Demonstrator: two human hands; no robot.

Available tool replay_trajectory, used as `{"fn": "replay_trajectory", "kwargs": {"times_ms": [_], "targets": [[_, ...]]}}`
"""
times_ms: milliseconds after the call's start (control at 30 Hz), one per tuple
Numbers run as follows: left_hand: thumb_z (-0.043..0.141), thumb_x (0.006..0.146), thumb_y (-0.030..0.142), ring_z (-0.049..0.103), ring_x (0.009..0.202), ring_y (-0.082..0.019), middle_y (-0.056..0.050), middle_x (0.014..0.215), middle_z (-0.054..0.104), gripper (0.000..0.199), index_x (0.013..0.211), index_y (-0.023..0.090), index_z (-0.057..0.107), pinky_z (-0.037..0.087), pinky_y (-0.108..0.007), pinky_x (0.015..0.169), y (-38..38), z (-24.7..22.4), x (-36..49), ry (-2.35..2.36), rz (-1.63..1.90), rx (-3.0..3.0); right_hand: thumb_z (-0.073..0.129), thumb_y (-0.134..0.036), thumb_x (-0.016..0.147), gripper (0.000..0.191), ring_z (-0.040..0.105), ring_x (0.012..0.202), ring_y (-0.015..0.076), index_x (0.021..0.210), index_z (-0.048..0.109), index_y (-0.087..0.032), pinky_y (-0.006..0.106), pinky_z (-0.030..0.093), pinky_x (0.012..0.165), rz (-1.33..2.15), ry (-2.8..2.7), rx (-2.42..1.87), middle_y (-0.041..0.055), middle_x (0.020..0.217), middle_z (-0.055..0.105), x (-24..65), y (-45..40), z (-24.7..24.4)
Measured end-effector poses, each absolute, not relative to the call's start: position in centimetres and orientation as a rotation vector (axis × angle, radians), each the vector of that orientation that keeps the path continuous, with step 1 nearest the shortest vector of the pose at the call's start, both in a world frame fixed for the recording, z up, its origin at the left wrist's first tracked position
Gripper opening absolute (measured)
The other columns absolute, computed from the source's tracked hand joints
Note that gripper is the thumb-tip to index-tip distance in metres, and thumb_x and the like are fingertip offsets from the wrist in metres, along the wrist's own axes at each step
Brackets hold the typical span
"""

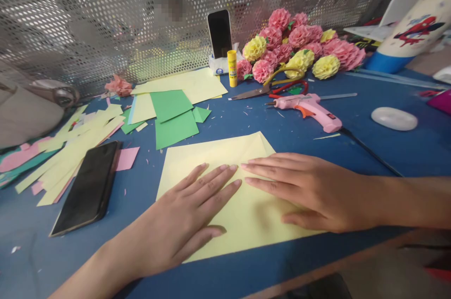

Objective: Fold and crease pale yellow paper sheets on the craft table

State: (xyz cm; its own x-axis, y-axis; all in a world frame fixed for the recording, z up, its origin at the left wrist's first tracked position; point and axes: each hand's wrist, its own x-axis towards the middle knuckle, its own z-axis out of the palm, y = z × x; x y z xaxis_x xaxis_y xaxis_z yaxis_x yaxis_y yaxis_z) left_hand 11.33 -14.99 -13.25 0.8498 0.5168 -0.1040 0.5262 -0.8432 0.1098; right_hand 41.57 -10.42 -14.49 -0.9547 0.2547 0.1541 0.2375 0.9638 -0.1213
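A pale yellow sheet of paper (243, 224) lies on the blue table near its front edge, with a folded corner at its top right. My left hand (186, 214) rests flat on the left part of the sheet, fingers stretched toward the middle. On the right part lies my right hand (310, 191), palm down with its fingers extended leftward. The fingertips of both hands come close together near the sheet's middle. Neither hand grips anything.
A black phone (86, 188) and paper strips (84, 137) lie left. Behind the sheet are green papers (176, 118), a glue stick (232, 69), scissors (252, 92), paper flowers (299, 38) and a pink glue gun (317, 109). A white mouse-shaped object (394, 118) sits right.
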Motion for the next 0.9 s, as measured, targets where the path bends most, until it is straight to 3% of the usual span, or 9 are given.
{"fn": "replay_trajectory", "kwargs": {"times_ms": [533,900], "targets": [[0.038,0.104,0.041,0.009,0.153,-0.024,-0.010,0.165,0.010,0.067,0.158,0.015,0.009,0.007,-0.045,0.125,-14.92,-13.29,11.24,0.807,-0.062,2.899,0.048,-0.046,0.098,0.065,0.029,0.148,0.0263,0.150,0.039,-0.008,0.045,0.033,0.117,0.123,-2.951,-0.391,0.0138,0.158,0.034,41.57,-10.56,-14.50],[0.036,0.104,0.043,0.005,0.153,-0.023,-0.008,0.166,0.005,0.068,0.159,0.016,0.006,0.003,-0.045,0.125,-14.70,-13.21,11.28,0.811,-0.133,2.908,0.050,-0.049,0.096,0.068,0.030,0.147,0.0277,0.148,0.041,-0.008,0.046,0.032,0.118,0.140,-2.934,-0.376,0.0157,0.157,0.037,41.69,-10.72,-14.62]]}}
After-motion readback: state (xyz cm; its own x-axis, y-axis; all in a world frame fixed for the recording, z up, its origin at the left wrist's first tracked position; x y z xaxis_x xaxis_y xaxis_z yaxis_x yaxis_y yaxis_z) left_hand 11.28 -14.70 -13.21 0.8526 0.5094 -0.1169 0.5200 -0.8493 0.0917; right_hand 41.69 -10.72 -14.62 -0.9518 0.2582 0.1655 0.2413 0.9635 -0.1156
